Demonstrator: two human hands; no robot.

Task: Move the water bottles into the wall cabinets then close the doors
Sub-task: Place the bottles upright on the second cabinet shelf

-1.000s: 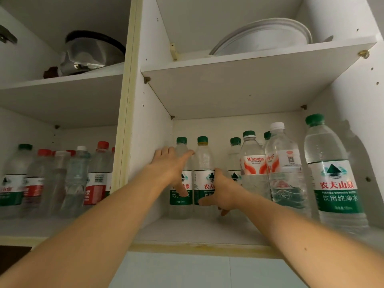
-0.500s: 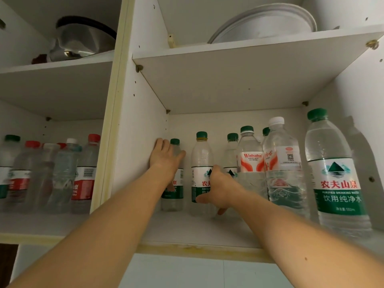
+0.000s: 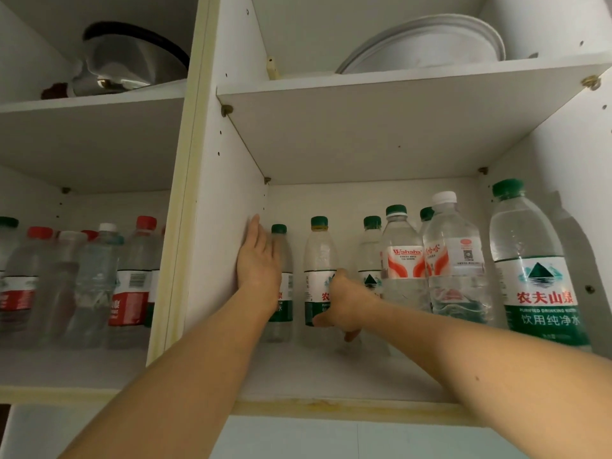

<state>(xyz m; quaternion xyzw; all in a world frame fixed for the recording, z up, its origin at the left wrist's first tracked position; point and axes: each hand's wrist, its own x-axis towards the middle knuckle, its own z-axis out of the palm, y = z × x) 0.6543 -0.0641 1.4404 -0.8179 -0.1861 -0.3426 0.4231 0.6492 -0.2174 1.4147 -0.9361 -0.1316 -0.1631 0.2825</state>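
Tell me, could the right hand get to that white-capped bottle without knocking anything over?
Probably yes. The right hand is low beside a green-capped bottle, and the white-capped bottle stands near the shelf front further right with bare shelf before it. The Wahaha bottle stands close beside it, so care is needed.

Standing upright on the lower cabinet shelves (image 3: 331,369): clear green-capped water bottles (image 3: 536,270) filling the right bay, red-capped bottles (image 3: 132,279) crowding the left.
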